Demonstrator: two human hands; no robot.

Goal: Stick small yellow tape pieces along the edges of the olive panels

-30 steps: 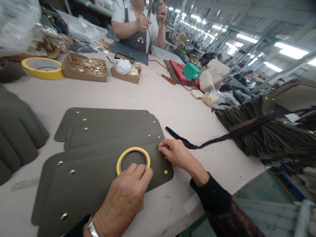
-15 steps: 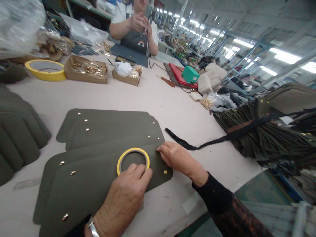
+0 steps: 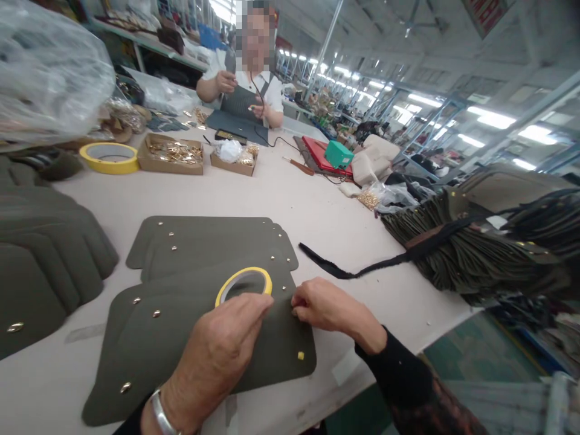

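Note:
Several dark olive panels (image 3: 199, 290) with rounded corners and gold studs lie overlapped in front of me. My left hand (image 3: 222, 344) is closed on a roll of yellow tape (image 3: 220, 296), tilted over the top panel. My right hand (image 3: 324, 305) is at the panel's right edge, its thumb and fingers pinched together; whatever they hold is hidden. A stud (image 3: 284, 288) shows just left of these fingers. Nearer to me, a small yellow tape piece (image 3: 301, 356) sticks to the panel by its corner.
More olive panels (image 3: 49, 241) are fanned out at left. A black strip (image 3: 333, 269) runs to a thick panel stack (image 3: 471, 254) at right. Behind are a wider yellow tape roll (image 3: 109, 160) and a box of gold metal parts (image 3: 172, 160). Across the table sits a co-worker (image 3: 247, 93).
My view has shifted. My right hand has moved nearer to me along the panel edge, uncovering a stud. The tape roll in my left hand is tilted more upright.

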